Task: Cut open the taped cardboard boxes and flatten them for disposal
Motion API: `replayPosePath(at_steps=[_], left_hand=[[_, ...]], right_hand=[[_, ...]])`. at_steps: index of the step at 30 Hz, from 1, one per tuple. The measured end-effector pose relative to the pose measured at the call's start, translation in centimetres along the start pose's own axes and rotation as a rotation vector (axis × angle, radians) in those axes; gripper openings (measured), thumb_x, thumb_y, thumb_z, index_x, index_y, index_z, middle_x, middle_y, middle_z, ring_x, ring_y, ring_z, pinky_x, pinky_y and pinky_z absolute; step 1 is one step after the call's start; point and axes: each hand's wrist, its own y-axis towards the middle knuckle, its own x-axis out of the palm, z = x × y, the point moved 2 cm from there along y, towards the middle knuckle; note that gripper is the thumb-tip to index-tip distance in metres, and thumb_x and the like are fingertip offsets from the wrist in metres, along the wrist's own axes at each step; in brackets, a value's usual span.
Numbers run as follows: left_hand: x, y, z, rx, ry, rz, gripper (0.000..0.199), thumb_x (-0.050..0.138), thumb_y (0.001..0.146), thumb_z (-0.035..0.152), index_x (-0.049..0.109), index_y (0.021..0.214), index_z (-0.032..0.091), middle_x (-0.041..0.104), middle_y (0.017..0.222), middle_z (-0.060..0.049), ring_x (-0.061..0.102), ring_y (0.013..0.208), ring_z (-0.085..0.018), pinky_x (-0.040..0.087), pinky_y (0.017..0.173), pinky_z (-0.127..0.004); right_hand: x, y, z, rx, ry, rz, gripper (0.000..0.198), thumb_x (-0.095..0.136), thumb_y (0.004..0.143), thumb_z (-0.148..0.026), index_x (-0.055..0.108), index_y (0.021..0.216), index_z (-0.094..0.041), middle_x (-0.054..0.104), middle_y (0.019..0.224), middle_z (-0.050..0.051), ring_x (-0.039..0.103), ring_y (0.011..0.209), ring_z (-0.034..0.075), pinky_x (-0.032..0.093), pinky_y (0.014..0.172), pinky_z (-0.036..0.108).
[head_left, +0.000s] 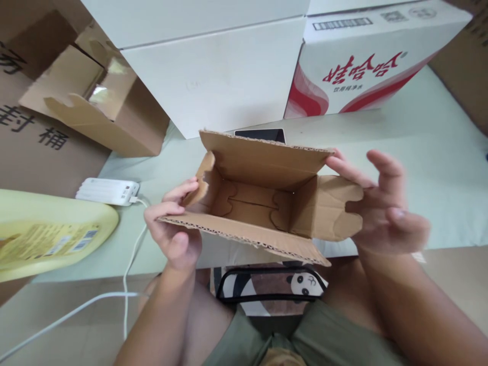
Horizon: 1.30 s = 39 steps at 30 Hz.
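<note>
An empty brown cardboard box (249,213) stands in front of me, its top flaps folded outward and its inside visible. My left hand (173,223) grips the left end, fingers at the small notched flap and the corner of the near long flap. At the right end, my right hand (389,208) has its fingers spread. Some of its fingertips touch the corner of the far long flap, and the notched right flap (337,206) lies against the hand. Thumb and raised finger are off the cardboard, slightly blurred.
Behind are a white carton (213,76) and a red-and-white carton (366,66). Another open cardboard box (129,117), a white power bank (109,191) with a cable and a yellow bottle (57,234) are left. A dark-screened device (263,134) lies partly hidden on the pale green tabletop (438,178).
</note>
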Motion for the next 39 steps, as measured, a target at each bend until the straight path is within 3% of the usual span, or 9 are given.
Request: replayPosePath(at_steps=[3, 7, 13, 19, 22, 26, 30, 35, 39], left_hand=[[-0.1, -0.1, -0.2, -0.048, 0.044, -0.045, 0.027, 0.068, 0.083, 0.052, 0.056, 0.084, 0.029, 0.078, 0.095, -0.001, 0.073, 0.102, -0.028, 0.05, 0.105, -0.054], [-0.3, -0.2, -0.7, -0.048, 0.093, -0.022, 0.033, 0.071, 0.081, 0.055, 0.053, 0.082, 0.028, 0.075, 0.088, 0.0, 0.072, 0.098, -0.028, 0.048, 0.105, -0.057], [-0.2, -0.6, -1.3, -0.064, 0.131, -0.002, 0.034, 0.071, 0.083, 0.056, 0.053, 0.085, 0.027, 0.074, 0.088, -0.001, 0.071, 0.098, -0.027, 0.049, 0.105, -0.056], [-0.3, -1.1, -1.1, -0.084, 0.202, -0.023, 0.028, 0.068, 0.091, 0.048, 0.065, 0.106, 0.025, 0.074, 0.101, -0.005, 0.071, 0.106, -0.025, 0.051, 0.107, -0.049], [-0.5, -1.4, -1.2, -0.108, 0.274, -0.008, 0.045, 0.072, 0.088, 0.051, 0.062, 0.123, 0.026, 0.071, 0.109, -0.006, 0.07, 0.103, -0.023, 0.054, 0.102, -0.044], [-0.9, -1.2, -1.4, -0.022, 0.359, 0.019, 0.061, 0.078, 0.084, 0.046, 0.055, 0.138, 0.034, 0.065, 0.126, -0.007, 0.066, 0.112, -0.023, 0.054, 0.103, -0.042], [-0.9, -0.5, -1.0, 0.012, 0.54, -0.179, 0.031, 0.062, 0.096, 0.039, 0.071, 0.125, 0.029, 0.063, 0.139, -0.007, 0.061, 0.13, -0.026, 0.048, 0.114, -0.046], [-0.7, 0.0, -0.3, -0.027, 0.622, -0.28, 0.028, 0.054, 0.101, 0.032, 0.078, 0.113, 0.024, 0.075, 0.124, -0.006, 0.071, 0.114, -0.021, 0.056, 0.105, -0.039], [-0.5, 0.0, -0.3, -0.006, 0.599, -0.234, 0.027, 0.055, 0.1, 0.031, 0.08, 0.109, 0.022, 0.076, 0.12, -0.006, 0.073, 0.11, -0.021, 0.058, 0.101, -0.038]], right_hand=[[-0.3, 0.3, 1.1, 0.033, 0.03, 0.047, 0.054, 0.065, 0.081, -0.058, 0.058, 0.132, -0.04, 0.073, 0.132, 0.003, 0.053, 0.143, 0.035, 0.055, 0.099, 0.06], [0.4, 0.5, 2.5, 0.045, -0.048, 0.094, 0.049, 0.068, 0.085, -0.056, 0.057, 0.13, -0.04, 0.064, 0.145, 0.002, 0.057, 0.139, 0.031, 0.053, 0.106, 0.056], [2.5, 0.1, 3.6, 0.047, -0.173, -0.049, 0.055, 0.07, 0.092, -0.041, 0.05, 0.143, -0.039, 0.059, 0.151, 0.003, 0.054, 0.142, 0.025, 0.044, 0.119, 0.052], [2.9, -0.3, 3.8, -0.032, -0.21, 0.132, 0.068, 0.077, 0.086, -0.041, 0.044, 0.145, -0.043, 0.043, 0.161, 0.004, 0.057, 0.136, 0.028, 0.053, 0.111, 0.049], [2.9, -0.5, 4.1, 0.038, -0.196, 0.058, 0.061, 0.068, 0.093, -0.041, 0.042, 0.148, -0.043, 0.059, 0.145, 0.005, 0.06, 0.133, 0.026, 0.051, 0.113, 0.049], [2.5, -0.3, 4.1, -0.022, -0.157, 0.004, 0.032, 0.062, 0.096, -0.036, 0.064, 0.128, -0.037, 0.068, 0.13, 0.003, 0.054, 0.14, 0.026, 0.043, 0.121, 0.05], [2.1, 0.1, 4.0, -0.089, -0.135, -0.009, 0.025, 0.057, 0.096, -0.045, 0.074, 0.093, -0.027, 0.071, 0.118, 0.006, 0.056, 0.137, 0.032, 0.041, 0.12, 0.056], [2.4, 0.2, 4.1, -0.069, -0.273, -0.006, 0.016, 0.063, 0.093, -0.041, 0.069, 0.089, -0.026, 0.068, 0.118, 0.007, 0.058, 0.132, 0.032, 0.042, 0.117, 0.056], [3.2, 0.4, 0.6, -0.24, -0.259, 0.279, 0.01, 0.06, 0.092, -0.029, 0.069, 0.096, -0.03, 0.064, 0.112, 0.005, 0.061, 0.118, 0.026, 0.044, 0.114, 0.049]])
